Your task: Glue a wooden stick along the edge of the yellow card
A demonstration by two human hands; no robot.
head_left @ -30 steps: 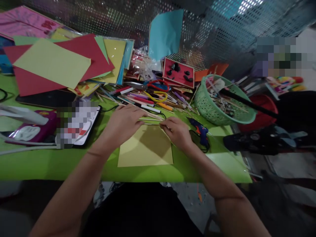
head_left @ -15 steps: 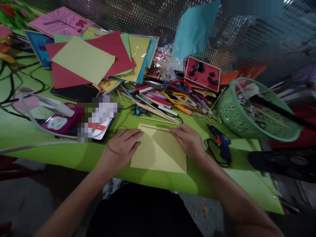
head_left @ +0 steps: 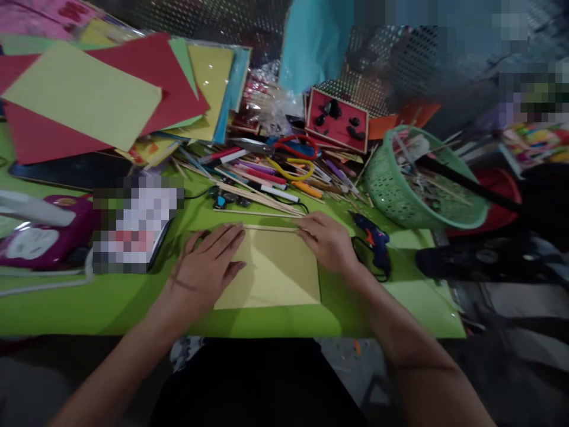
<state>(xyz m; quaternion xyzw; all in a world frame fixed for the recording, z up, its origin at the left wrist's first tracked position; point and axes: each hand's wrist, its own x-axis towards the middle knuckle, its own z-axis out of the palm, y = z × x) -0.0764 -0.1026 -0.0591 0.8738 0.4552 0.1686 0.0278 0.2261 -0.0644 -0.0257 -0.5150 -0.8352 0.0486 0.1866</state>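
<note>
A yellow sheet of paper (head_left: 275, 270) lies on the green tabletop in front of me. Along its far edge runs a thin wooden stick (head_left: 272, 228). My left hand (head_left: 202, 264) rests over the sheet's left side, fingers stretched out, with the fingertips on the stick's left end. My right hand (head_left: 328, 242) is at the sheet's far right corner, thumb and fingers closed on the stick's right end. Just beyond the sheet lie several loose wooden sticks (head_left: 262, 198). A blue glue gun (head_left: 373, 237) lies to the right of my right hand.
Markers and scissors (head_left: 296, 169) pile up behind the sticks. A green basket (head_left: 382, 190) stands at the right. Coloured papers (head_left: 84, 98) are stacked at the back left, with a phone (head_left: 137, 237) and purple power strip (head_left: 48, 237) nearer. A red framed board (head_left: 338, 121) sits behind.
My view has turned right, so the scene has shifted left. My left fingertips have come up onto the stick's left end, which showed uncovered before. The right hand keeps its hold.
</note>
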